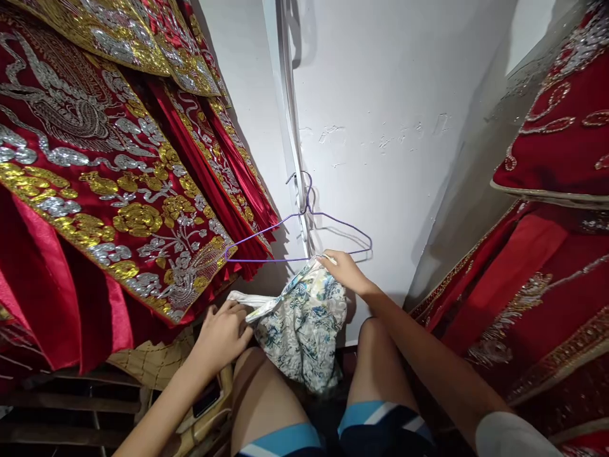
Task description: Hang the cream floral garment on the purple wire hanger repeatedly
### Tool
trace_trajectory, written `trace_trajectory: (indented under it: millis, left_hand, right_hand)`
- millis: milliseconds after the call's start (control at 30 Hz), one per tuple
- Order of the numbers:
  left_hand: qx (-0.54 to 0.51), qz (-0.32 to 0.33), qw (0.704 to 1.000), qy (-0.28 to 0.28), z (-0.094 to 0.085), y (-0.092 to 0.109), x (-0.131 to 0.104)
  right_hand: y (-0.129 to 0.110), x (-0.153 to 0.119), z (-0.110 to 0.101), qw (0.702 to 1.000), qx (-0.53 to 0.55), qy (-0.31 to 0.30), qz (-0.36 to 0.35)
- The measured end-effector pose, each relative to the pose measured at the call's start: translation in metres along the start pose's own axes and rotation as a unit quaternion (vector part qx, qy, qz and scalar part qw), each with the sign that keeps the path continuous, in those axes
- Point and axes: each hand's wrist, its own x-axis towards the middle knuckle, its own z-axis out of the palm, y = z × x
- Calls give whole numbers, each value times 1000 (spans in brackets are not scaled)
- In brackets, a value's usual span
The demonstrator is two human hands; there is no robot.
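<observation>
Left hand (226, 331) and right hand (346, 270) pinch white-and-blue floral cloth garment (302, 324) by separate edge points — presumably to spread it; thin purple wire hanger (266, 260) hangs close by.

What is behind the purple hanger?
Behind the right side of the purple hanger is the white wall; behind its left end, embroidered red cloth. The floral garment and right hand hide whatever lies behind them.

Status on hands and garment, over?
Left hand holding garment at its left end; right hand pinching its top edge. Garment hanging bunched. Purple hanger just above, contact unclear.
</observation>
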Motion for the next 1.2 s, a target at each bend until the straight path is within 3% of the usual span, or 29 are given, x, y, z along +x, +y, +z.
trace_trajectory:
  millis: [133,300,400,600,700,800,1033,1200]
  left_hand:
    - [-44,7,998,52,-18,-1,4]
    - [-154,-2,988,-22,-42,-6,40]
    - [-168,-5,986,-22,-58,-8,64]
    - [-242,96,949,178,-84,15,89]
    - [-287,92,927,221,-84,26,97]
    - [-296,78,917,254,-80,25,104]
    - [-217,98,930,280,-76,11,108]
    - [-212,99,932,278,-81,11,108]
  right_hand:
    - [-8,-25,-29,999,-32,39,9]
    - [-24,-41,-61,997,-60,53,-4]
    - [-29,-46,-67,997,-69,44,-2]
    - [-33,-50,-53,999,-29,-16,7]
    - [-36,-55,-46,1000,-16,-18,14]
    - [-38,-65,-50,997,-55,34,47]
    - [-41,-63,-91,978,-114,167,52]
    - [-47,-45,-122,979,-142,99,106]
